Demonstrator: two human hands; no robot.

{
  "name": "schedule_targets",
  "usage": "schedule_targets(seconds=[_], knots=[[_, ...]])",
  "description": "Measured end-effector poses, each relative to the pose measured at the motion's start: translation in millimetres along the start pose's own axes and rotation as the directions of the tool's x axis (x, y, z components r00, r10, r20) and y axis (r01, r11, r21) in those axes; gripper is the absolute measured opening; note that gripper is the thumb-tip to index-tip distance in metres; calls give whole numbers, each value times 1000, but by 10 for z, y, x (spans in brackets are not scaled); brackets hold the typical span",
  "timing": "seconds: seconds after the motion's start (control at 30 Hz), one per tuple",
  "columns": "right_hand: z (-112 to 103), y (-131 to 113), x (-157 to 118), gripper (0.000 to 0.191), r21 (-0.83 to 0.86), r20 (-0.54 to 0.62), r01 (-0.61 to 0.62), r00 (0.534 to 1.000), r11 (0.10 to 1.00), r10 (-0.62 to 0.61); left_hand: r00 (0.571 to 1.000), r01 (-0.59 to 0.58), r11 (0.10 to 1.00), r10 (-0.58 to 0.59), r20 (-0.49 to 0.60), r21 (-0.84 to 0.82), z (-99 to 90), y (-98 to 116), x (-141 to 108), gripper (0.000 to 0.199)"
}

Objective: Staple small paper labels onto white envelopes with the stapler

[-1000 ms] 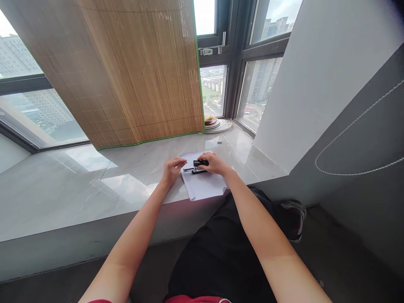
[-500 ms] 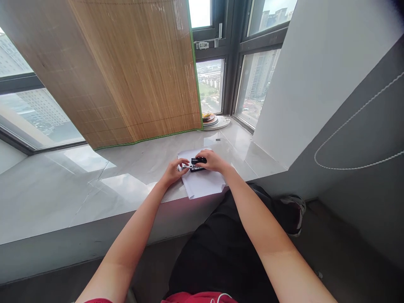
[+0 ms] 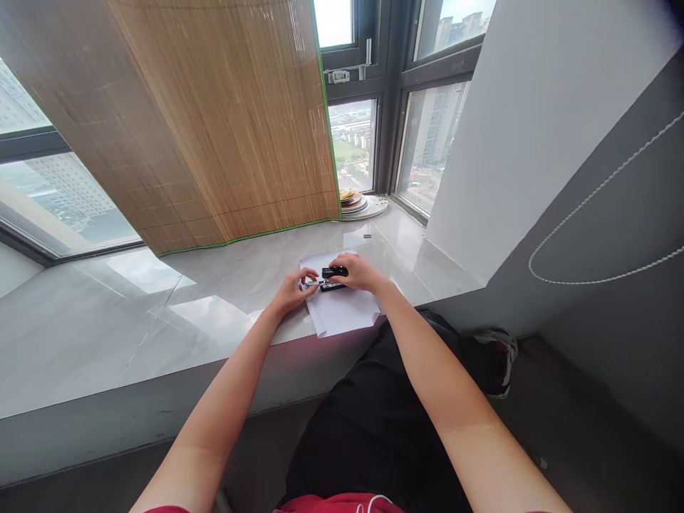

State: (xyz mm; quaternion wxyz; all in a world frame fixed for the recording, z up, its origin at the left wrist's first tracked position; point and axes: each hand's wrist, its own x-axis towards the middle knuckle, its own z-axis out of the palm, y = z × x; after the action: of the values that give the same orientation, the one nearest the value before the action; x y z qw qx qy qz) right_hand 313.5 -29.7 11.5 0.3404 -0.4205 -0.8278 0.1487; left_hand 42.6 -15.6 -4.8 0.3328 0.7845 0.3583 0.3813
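A black stapler [image 3: 335, 272] with its top raised from its base lies over white paper [image 3: 345, 313] on the sill. My right hand [image 3: 355, 271] is closed around the stapler's black upper part. From the other side, my left hand [image 3: 293, 290] pinches a small silver piece [image 3: 313, 283] at the stapler's left end. Whether that piece is separate from the stapler is too small to tell.
A small grey strip [image 3: 367, 236] lies on the pale tiled sill [image 3: 214, 278] beyond the paper. Stacked plates [image 3: 363, 206] stand in the window corner. A bamboo blind [image 3: 229, 121] hangs at the left, and a beaded cord [image 3: 561, 221] at the right.
The silver piece at my left fingers shows slightly more beyond the stapler's end. Both hands stay almost in place, and the view has shifted a little.
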Motion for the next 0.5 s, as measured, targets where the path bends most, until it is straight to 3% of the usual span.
schedule_targets(seconds=[0.27, 0.4, 0.5], knots=[[-5, 28, -3, 23, 62, 26, -29, 999, 998, 27, 999, -46, 996, 44, 23, 80, -43, 64, -23, 29], [-97, 78, -24, 30, 119, -69, -87, 993, 989, 96, 998, -57, 985, 58, -5, 161, -70, 66, -31, 23], [-169, 116, -48, 32, 171, -118, -66, 989, 983, 87, 997, -69, 980, 76, -33, 187, -69, 66, -32, 18]])
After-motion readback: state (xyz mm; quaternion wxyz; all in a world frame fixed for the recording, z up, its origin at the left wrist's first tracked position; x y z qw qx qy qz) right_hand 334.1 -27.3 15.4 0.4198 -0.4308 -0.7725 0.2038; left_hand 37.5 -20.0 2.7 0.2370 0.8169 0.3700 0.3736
